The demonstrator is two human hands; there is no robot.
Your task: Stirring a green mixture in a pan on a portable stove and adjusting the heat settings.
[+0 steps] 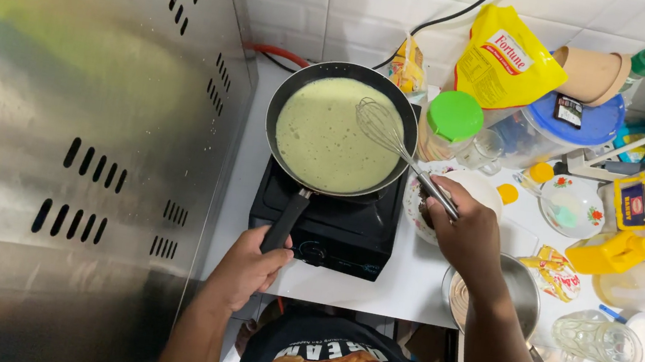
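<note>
We see the left hand (247, 267) closed around the black handle of the frying pan (341, 127), which sits on a black single-burner cooktop (332, 229) at the rear of the white counter (408, 290). The pan holds a pale green batter (325, 135) that covers most of its base. The right hand (463, 230) is clenched on the handle of a wire whisk (395, 142), whose loops rest in the batter at the right side of the pan. Just beside the right hand lies a white patterned plate (481, 186), and below the forearm stands a steel saucepan (522, 289). To the right of the pan stand a green-lidded jar (452, 124), a yellow pouch (503, 59) and a blue-lidded tub (571, 119). A perforated steel panel (69, 129) borders the cooktop on the left.
</note>
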